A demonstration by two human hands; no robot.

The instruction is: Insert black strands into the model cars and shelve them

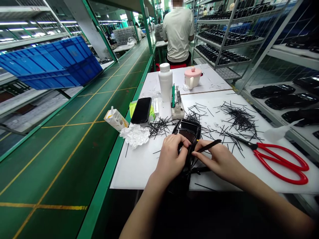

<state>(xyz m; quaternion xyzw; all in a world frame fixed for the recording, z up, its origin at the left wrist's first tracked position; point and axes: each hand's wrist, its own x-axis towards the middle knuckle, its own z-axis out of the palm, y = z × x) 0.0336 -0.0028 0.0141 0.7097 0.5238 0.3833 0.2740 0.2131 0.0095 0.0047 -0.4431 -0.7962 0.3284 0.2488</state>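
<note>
A glossy black model car point(187, 127) lies at the near edge of the white table, its far end pointing away from me. My left hand point(174, 151) is closed over the car's left side, thumb and forefinger pressed together at its roof. On the other side, my right hand point(216, 156) pinches a slim black tool point(210, 145) that looks like tweezers. Its tip end is hidden by the fingers, close against the car's right side. A small dark piece point(199, 170) shows below that hand; its kind is unclear. Thin black strips point(159, 126) are scattered around the car.
Red-handled scissors point(281, 161) lie at right, near a pile of black strips point(240, 116). A phone point(141, 110), crumpled tissue point(136, 135), drink carton point(116, 119), white bottle point(165, 83) and lidded cup point(192, 78) stand around. A green conveyor point(74, 132) runs left; car racks point(269, 63) stand right.
</note>
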